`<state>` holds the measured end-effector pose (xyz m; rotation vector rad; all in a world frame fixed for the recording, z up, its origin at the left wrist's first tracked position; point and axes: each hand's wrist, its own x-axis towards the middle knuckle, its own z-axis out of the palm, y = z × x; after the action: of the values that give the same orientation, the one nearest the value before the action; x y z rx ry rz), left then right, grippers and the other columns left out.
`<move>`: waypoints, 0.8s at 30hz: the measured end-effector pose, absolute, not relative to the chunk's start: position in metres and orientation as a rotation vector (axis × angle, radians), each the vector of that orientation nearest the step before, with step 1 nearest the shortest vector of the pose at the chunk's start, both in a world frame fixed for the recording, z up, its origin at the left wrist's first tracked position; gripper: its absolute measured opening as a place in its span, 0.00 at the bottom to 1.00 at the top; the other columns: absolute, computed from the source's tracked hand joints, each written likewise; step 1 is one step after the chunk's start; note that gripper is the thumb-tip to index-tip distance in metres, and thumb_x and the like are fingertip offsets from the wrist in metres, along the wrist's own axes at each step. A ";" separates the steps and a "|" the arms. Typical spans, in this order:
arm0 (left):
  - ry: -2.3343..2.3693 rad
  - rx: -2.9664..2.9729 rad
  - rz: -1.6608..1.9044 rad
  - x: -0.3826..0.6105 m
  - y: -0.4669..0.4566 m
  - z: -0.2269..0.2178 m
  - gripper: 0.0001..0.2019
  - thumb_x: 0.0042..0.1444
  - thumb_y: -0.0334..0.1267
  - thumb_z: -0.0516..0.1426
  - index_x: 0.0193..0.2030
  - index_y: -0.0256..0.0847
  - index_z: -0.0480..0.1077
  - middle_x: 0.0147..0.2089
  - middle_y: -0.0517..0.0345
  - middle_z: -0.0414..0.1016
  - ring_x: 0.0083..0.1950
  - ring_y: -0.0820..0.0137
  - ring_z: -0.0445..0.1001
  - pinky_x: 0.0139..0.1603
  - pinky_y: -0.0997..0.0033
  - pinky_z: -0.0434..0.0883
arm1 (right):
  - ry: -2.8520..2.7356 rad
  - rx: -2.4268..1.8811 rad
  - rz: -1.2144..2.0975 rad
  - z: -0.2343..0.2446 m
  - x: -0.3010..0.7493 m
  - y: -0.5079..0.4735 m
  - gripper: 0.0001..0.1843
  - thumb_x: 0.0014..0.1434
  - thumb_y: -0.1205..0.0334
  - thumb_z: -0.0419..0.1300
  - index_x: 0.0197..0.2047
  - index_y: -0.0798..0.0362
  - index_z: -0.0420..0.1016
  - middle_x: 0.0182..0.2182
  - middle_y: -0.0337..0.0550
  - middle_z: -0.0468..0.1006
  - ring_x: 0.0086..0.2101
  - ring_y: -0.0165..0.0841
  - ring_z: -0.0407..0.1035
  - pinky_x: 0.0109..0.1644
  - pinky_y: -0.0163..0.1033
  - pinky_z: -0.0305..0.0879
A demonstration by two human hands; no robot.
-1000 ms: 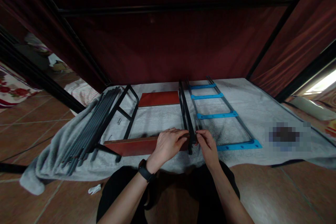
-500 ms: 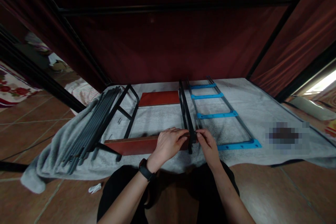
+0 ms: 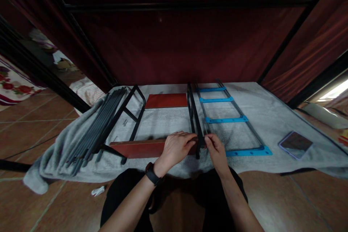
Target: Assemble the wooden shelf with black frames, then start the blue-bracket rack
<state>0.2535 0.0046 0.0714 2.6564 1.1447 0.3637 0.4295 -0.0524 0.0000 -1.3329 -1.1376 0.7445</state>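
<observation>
My left hand (image 3: 176, 149) is wrapped over the right end of a reddish-brown board (image 3: 137, 149), which stands on its edge. Just across the black metal frame (image 3: 199, 125), my right hand (image 3: 216, 150) has thumb and forefinger pinched against the frame's outer side, level with the board's end. Whatever sits between those fingertips is too small to make out. The board spans from this frame to a second black metal frame (image 3: 132, 115) on the left. Farther back, another reddish-brown board (image 3: 166, 100) lies between the two frames.
A grey blanket (image 3: 255, 101) lies beneath everything. Grey tubes (image 3: 102, 123) are bundled at left, with small screws (image 3: 124, 123) nearby. On the right lie a rack with blue crossbars (image 3: 227, 120) and a phone (image 3: 295, 145). Black posts (image 3: 295, 40) and dark red curtains (image 3: 174, 47) enclose the space.
Both hands keep their hold at the corner of board and frame, with hardly any finger movement. The view has shifted very slightly.
</observation>
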 end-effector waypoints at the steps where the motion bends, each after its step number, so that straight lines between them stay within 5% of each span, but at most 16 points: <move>1: 1.149 2.656 0.363 0.253 0.005 0.071 0.14 0.67 0.42 0.52 0.56 0.52 0.73 0.48 0.61 0.81 0.50 0.65 0.77 0.51 0.66 0.70 | -1.140 -1.353 0.736 0.001 0.429 -0.052 0.16 0.65 0.46 0.55 0.35 0.49 0.71 0.25 0.36 0.70 0.29 0.32 0.66 0.34 0.36 0.63; 8: 1.107 2.646 0.398 0.253 0.004 0.071 0.14 0.67 0.41 0.53 0.57 0.52 0.72 0.49 0.64 0.81 0.50 0.66 0.77 0.51 0.66 0.70 | -1.099 -1.248 0.796 -0.001 0.430 -0.053 0.15 0.64 0.47 0.56 0.46 0.49 0.72 0.32 0.38 0.75 0.32 0.32 0.69 0.38 0.37 0.67; 14: 1.107 2.638 0.401 0.254 0.003 0.073 0.14 0.67 0.40 0.53 0.57 0.51 0.72 0.50 0.63 0.81 0.51 0.66 0.76 0.52 0.66 0.70 | -1.175 -1.392 0.725 -0.001 0.428 -0.052 0.17 0.65 0.46 0.54 0.35 0.50 0.70 0.24 0.36 0.69 0.27 0.31 0.66 0.32 0.36 0.63; 20: 1.117 2.633 0.393 0.254 0.002 0.075 0.14 0.66 0.39 0.54 0.56 0.52 0.73 0.48 0.62 0.81 0.50 0.66 0.76 0.52 0.66 0.70 | -1.140 -1.335 0.739 0.002 0.428 -0.055 0.16 0.65 0.46 0.54 0.46 0.49 0.71 0.30 0.38 0.74 0.31 0.33 0.69 0.37 0.37 0.67; 24: 1.114 2.634 0.399 0.255 0.002 0.075 0.14 0.66 0.39 0.53 0.56 0.52 0.73 0.49 0.62 0.81 0.51 0.66 0.76 0.53 0.66 0.70 | -1.181 -1.386 0.739 0.002 0.427 -0.052 0.16 0.66 0.46 0.52 0.36 0.49 0.69 0.25 0.35 0.70 0.28 0.32 0.66 0.33 0.36 0.63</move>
<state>0.2546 0.0020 0.0755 2.6342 1.1144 0.3986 0.4272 -0.0523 0.0025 -1.3865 -1.1808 0.7388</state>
